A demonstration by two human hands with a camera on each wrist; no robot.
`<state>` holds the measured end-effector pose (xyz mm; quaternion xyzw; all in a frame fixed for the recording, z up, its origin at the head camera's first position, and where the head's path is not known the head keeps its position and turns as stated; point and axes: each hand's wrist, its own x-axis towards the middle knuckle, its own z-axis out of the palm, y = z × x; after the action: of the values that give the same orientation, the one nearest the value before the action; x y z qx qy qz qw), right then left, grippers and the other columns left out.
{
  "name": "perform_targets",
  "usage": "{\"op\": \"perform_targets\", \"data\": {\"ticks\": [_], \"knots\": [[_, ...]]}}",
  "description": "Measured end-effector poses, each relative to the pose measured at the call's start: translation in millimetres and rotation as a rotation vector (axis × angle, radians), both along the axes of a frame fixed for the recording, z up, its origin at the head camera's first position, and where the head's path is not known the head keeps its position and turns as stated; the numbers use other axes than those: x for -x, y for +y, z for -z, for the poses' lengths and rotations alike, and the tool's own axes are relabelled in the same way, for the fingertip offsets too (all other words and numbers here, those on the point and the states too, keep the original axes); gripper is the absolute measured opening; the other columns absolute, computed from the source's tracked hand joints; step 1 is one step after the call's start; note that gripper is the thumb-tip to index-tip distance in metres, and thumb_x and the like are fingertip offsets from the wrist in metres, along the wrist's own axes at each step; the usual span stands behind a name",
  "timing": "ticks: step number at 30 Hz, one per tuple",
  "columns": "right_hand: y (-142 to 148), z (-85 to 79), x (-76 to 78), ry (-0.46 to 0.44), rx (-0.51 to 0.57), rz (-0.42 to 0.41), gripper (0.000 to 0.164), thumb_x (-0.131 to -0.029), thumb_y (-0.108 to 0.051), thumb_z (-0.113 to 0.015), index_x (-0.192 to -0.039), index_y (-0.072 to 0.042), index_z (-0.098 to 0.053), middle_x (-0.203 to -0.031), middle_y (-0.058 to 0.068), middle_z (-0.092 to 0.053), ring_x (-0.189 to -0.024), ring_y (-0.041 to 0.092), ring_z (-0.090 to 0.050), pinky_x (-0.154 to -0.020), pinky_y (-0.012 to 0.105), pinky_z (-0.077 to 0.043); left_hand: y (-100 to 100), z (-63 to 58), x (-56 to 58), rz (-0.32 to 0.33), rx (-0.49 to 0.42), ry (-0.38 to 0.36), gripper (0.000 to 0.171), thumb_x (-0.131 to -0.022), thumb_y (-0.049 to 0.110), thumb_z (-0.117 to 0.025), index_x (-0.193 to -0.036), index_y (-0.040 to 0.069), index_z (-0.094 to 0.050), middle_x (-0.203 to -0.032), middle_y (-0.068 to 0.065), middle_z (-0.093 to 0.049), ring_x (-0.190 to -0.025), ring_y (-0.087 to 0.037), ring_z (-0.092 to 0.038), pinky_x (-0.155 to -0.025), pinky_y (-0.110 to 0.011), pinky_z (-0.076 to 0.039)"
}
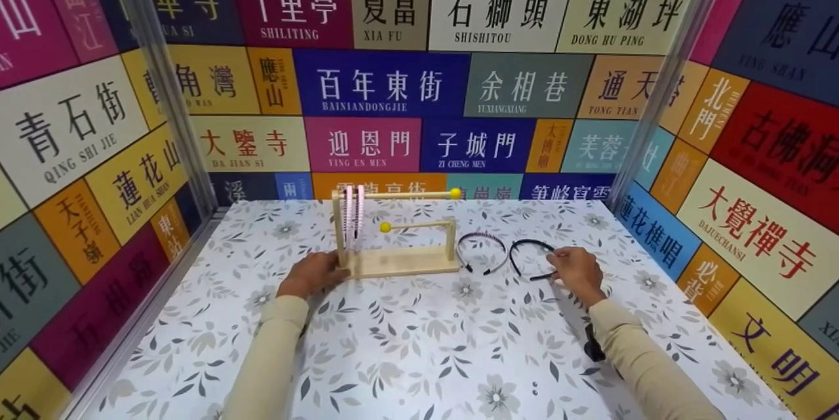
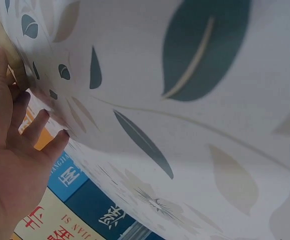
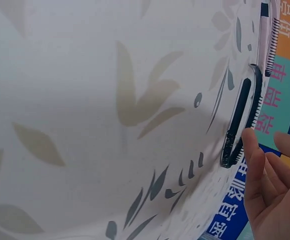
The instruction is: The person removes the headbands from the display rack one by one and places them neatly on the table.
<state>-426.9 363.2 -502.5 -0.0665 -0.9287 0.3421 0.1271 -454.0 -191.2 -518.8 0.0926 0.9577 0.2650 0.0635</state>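
Observation:
A wooden headband stand [image 1: 400,264] has two pegs tipped with yellow balls, and a few pink headbands [image 1: 360,213] hang on its upper peg at the left. My left hand [image 1: 319,274] grips the stand's left end low down, thumb and index finger at the wood [image 2: 16,62], other fingers spread. To the stand's right, a black headband [image 1: 513,258] lies on the table. My right hand [image 1: 578,269] is at its right side, index fingertip overlapping the toothed edge in the right wrist view, thumb held apart. Between stand and black headband lies a pale lavender headband [image 1: 503,249].
A white tablecloth [image 1: 406,341] with grey leaves and flowers covers the table. Colourful sign-printed walls [image 1: 380,82] rise behind it and on both sides, with clear corner posts [image 1: 668,73]. The stand's lower peg [image 1: 419,226] points left and carries no headband.

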Motion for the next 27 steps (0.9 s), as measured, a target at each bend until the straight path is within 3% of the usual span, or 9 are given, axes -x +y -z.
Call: {"op": "perform_targets", "data": {"ticks": [7, 14, 21, 27], "knots": [[-19.5, -11.6, 0.5, 0.056, -0.013, -0.039, 0.038, -0.1, -0.032, -0.069, -0.124, -0.003, -0.074, -0.103, 0.015, -0.078, -0.078, 0.032, -0.077, -0.052, 0.029, -0.051, -1.6, 3.9, 2.1, -0.009, 0.009, 0.014, 0.044, -0.101, 0.038, -0.07, -0.138, 0.016, -0.065, -0.121, -0.008, -0.072, -0.103, -0.024, -0.066, -0.099, -0.05, -0.051], [-45.7, -20.4, 4.8, 0.116, -0.035, -0.121, 0.033, -0.099, -0.029, -0.071, -0.119, -0.003, -0.076, -0.1, 0.014, -0.079, -0.076, 0.033, -0.077, -0.046, 0.028, -0.046, -4.6, 4.1, 3.3, -0.011, 0.022, 0.01, 0.047, -0.101, 0.038, -0.069, -0.14, 0.014, -0.063, -0.128, -0.01, -0.07, -0.113, -0.029, -0.066, -0.102, -0.053, -0.05], [-77.2, -30.6, 5.0, 0.162, -0.028, -0.213, 0.032, -0.1, -0.027, -0.071, -0.12, -0.003, -0.076, -0.108, 0.016, -0.078, -0.063, 0.016, -0.074, -0.045, 0.026, -0.046, -5.9, 7.8, 5.7, -0.032, 0.015, -0.017, 0.046, -0.1, 0.041, -0.069, -0.139, 0.017, -0.065, -0.126, -0.008, -0.07, -0.112, -0.027, -0.065, -0.103, -0.051, -0.049], [-98.8, -41.3, 7.4, 0.178, -0.04, -0.262, 0.031, -0.1, -0.028, -0.072, -0.118, -0.003, -0.076, -0.107, 0.017, -0.078, -0.062, 0.017, -0.073, -0.048, 0.027, -0.051, -1.3, 2.5, 2.9, -0.027, -0.014, -0.029, 0.047, -0.1, 0.04, -0.069, -0.141, 0.016, -0.063, -0.127, -0.009, -0.07, -0.113, -0.029, -0.065, -0.104, -0.053, -0.048]]}}
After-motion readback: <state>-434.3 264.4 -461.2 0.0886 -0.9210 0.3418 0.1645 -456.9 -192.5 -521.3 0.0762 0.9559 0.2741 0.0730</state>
